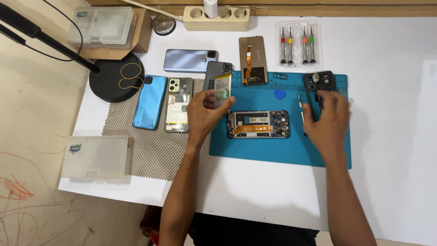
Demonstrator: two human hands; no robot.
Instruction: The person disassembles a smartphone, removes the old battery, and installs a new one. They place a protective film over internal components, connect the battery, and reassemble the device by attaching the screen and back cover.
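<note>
Currently, head view: our left hand grips the battery above the mat's left edge; right hand, blurred, grip unclear, reaches the screwdriver. The opened phone lies between, battery out, not reassembled.

Bright, even overhead light — soft shadows under both forearms, motion blur on the right hand, mild edge distortion.

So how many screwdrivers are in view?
5: four in the clear case at the table's far edge, one loose screwdriver on the blue mat, beside the right hand. Others may be hidden.
</note>
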